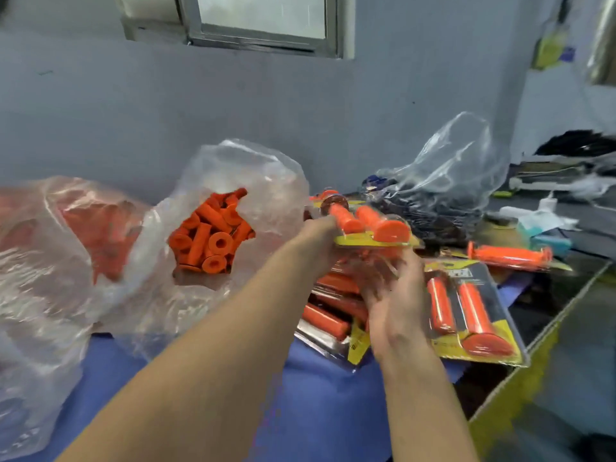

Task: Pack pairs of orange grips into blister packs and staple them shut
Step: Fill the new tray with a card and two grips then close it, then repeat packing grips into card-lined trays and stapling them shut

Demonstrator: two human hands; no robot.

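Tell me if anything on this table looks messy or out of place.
Nothing looks spilled or broken. The finished packs lie in a loose, crisscrossed heap rather than a stack, and one pack sits askew at its right side, close to the table's yellow edge.

Two hands (393, 305), three plastic bags (233, 168), several filled packs (473, 315).
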